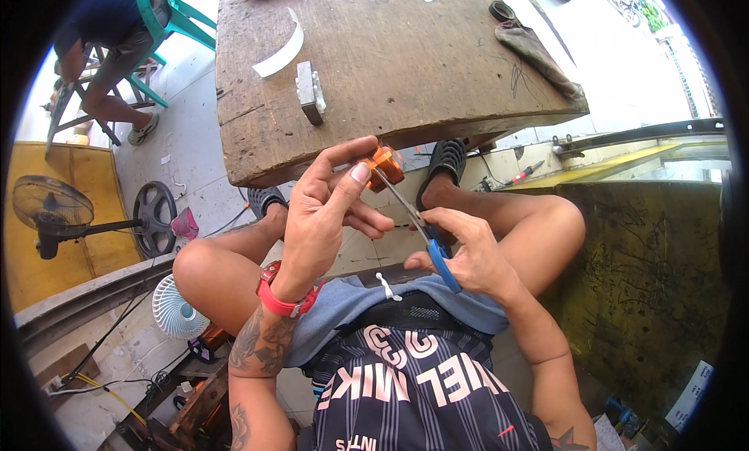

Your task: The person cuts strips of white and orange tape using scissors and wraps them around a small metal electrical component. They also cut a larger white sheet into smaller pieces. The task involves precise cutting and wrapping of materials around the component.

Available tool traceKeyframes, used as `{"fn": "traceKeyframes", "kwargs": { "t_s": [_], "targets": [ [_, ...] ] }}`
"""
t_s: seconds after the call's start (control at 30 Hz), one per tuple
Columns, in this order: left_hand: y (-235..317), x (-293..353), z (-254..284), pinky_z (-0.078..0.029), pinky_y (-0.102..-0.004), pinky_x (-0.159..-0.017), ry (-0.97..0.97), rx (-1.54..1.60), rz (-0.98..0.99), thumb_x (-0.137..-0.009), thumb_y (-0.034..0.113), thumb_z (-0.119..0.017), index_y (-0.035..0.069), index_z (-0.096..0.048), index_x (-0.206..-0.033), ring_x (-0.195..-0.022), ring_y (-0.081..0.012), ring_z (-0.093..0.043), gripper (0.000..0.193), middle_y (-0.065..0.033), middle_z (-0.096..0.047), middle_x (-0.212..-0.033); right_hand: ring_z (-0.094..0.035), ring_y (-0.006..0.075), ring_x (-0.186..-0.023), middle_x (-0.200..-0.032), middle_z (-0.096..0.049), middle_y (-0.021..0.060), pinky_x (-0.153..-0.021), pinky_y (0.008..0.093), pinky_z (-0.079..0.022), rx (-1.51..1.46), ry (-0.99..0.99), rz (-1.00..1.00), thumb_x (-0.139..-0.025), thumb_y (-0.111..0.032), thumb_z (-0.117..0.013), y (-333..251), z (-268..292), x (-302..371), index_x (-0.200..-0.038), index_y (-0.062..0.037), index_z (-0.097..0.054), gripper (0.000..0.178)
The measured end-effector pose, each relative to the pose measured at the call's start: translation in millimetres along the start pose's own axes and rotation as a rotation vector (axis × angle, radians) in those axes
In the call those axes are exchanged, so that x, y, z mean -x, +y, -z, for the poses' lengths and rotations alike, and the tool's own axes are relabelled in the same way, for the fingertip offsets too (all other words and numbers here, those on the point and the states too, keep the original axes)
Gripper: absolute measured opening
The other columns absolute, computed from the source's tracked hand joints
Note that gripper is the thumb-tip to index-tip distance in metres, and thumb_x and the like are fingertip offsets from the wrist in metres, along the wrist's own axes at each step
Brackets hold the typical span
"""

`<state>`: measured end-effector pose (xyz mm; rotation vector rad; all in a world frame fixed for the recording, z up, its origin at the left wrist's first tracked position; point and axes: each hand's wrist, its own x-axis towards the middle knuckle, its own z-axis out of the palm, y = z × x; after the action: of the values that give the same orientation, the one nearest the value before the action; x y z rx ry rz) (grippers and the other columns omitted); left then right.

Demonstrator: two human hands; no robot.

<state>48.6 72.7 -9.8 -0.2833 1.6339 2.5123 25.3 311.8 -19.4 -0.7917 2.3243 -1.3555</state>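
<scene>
Between the thumb and fingers of my left hand point(318, 197) is a small orange plastic piece point(392, 167), held up just off the near edge of the wooden table. My right hand point(474, 252) grips a pair of blue-handled scissors point(445, 268). Their long thin metal blades reach up and left, and the tips meet the orange piece beside my left thumb. Whether the blades are parted there is too small to tell. On the table ahead stands a small grey metal block point(310, 94), with a curved white strip point(282, 51) behind it.
The wooden table point(406, 69) spans the far middle. On its right lie a brown cloth point(538, 57) and a roll of black tape point(502, 12). To my left are a black fan point(53, 205) and a small light-blue fan point(178, 309). A person sits at far left by a green chair point(184, 22).
</scene>
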Motion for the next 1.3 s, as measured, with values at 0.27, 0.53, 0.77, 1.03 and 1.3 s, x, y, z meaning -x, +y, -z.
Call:
{"fn": "traceKeyframes", "kwargs": {
  "t_s": [0.27, 0.53, 0.77, 1.03, 1.3],
  "targets": [
    [2.5, 1.8, -2.3, -0.063, -0.0263, -0.059, -0.029, -0.020, 0.013, -0.111, 0.025, -0.055, -0.001, -0.050, -0.147, -0.074, -0.0217, -0.078, 0.044, -0.0203, -0.071, -0.121, -0.067, 0.0250, -0.078, -0.093, -0.071, 0.0176, -0.070, 0.0353, -0.052, -0.064, -0.012, -0.008, -0.078, -0.037, -0.092, 5.2, -2.5, 0.5, -0.110, 0.0057, -0.069, 0.058],
    [-0.9, 1.9, -1.3, -0.063, -0.0260, -0.059, -0.026, 0.013, 0.033, -0.110, 0.024, -0.056, 0.000, -0.050, -0.147, -0.073, -0.0205, -0.077, 0.045, -0.0208, -0.070, -0.121, -0.061, 0.0138, -0.072, -0.082, -0.067, 0.0115, -0.065, 0.0292, -0.048, -0.201, -0.115, -0.262, -0.080, -0.037, -0.093, -3.1, 0.0, 4.3, -0.107, 0.0022, -0.071, 0.052],
    [1.1, -0.3, 2.4, -0.060, -0.0241, -0.051, 0.013, 0.188, 0.046, -0.107, 0.021, -0.060, 0.001, -0.047, -0.149, -0.062, -0.0167, -0.074, 0.049, -0.0213, -0.069, -0.123, -0.061, 0.0151, -0.086, -0.098, -0.061, 0.0077, -0.076, 0.0302, -0.051, -0.190, 0.184, -0.054, -0.082, -0.035, -0.092, -6.5, 32.8, -4.5, -0.131, -0.0046, -0.057, 0.067],
    [3.8, -1.7, 3.9, -0.058, -0.0222, -0.051, -0.003, 0.109, 0.096, -0.106, 0.019, -0.063, 0.001, -0.049, -0.147, -0.060, -0.0145, -0.072, 0.048, -0.0213, -0.069, -0.125, -0.064, 0.0400, -0.118, -0.124, -0.065, 0.0242, -0.101, 0.0513, -0.050, 0.807, 0.334, -0.145, -0.104, -0.032, -0.062, 63.3, 166.7, -119.1, -0.147, -0.0040, -0.049, 0.053],
    [7.2, 0.2, 5.7, -0.061, -0.0248, -0.058, -0.056, 0.084, 0.069, -0.108, 0.018, -0.059, 0.000, -0.048, -0.150, -0.069, -0.0186, -0.075, 0.048, -0.0201, -0.067, -0.132, -0.063, 0.0329, -0.102, -0.108, -0.066, 0.0188, -0.089, 0.0410, -0.053, 0.354, 0.185, 0.119, -0.101, -0.032, -0.067, 0.5, 85.9, -97.0, -0.117, -0.0084, -0.077, 0.030]
  ]
}}
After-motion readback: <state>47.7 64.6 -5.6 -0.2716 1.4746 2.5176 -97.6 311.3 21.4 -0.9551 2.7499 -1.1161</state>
